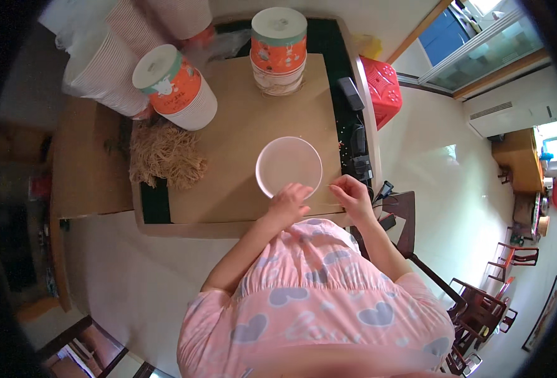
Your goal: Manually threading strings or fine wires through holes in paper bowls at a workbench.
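A white paper bucket [289,165] stands on the brown cardboard sheet in front of me, its round mouth facing up. My left hand [289,203] is at the bucket's near rim, its fingers loosely bent and apart. Just right of the bucket, my right hand [352,195] is closed in a pinch at the thumb and forefinger; whatever is between the fingertips is too small to make out. To the left lies a heap of tan strings [165,154]. At the far side, tan string loops round the lower part of an orange-and-white bucket stack [279,53].
Another orange-and-white bucket stack [174,88] leans at the far left, beside tall nested white buckets [102,75]. Dark chargers [358,142] line the table's right edge. A red plastic stool [380,91] stands beyond it, and a dark chair [406,220] is close by my right arm.
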Tool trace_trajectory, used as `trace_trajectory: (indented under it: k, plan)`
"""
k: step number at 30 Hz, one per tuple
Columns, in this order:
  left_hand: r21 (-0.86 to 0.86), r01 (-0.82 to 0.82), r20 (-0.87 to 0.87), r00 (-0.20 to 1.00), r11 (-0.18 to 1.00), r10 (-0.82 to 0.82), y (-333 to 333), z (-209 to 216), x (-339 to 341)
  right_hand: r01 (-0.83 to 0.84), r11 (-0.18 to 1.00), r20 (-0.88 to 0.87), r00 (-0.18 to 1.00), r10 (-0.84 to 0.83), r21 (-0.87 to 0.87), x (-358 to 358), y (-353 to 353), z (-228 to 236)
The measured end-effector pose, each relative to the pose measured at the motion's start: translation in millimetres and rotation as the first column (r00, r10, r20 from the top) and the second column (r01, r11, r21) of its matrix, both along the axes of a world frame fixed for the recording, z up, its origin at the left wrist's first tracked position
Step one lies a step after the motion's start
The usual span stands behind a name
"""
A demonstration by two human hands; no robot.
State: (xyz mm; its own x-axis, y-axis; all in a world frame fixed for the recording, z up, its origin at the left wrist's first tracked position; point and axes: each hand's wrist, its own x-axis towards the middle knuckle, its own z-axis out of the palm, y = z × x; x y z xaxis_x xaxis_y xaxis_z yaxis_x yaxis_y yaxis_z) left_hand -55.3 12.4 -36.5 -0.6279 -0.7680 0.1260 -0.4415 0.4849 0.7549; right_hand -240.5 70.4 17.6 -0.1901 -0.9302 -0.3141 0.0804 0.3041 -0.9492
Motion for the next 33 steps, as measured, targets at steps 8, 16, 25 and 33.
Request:
trace_trajectory:
  k: [8,16,25,33]
  plan:
    - [0.319,-0.117,-0.124,0.979,0.941,0.164,-45,29,21,0.002,0.979,-0.126,0.992,-0.028,-0.202,30,-25,-31]
    - [0.338,-0.137,-0.186,0.960,0.931,0.209,-38,26,27,-0.001,0.968,-0.133,0.991,-0.033,-0.250,54,-47,-44]
    - [0.295,-0.127,-0.179,0.966,0.947,0.186,-37,30,25,0.018,0.960,-0.175,0.982,-0.069,-0.280,55,-48,-51]
    - [0.414,-0.092,-0.136,0.977,0.905,0.162,-39,30,15,-0.082,0.971,-0.363,0.932,-0.005,-0.223,46,-48,-69]
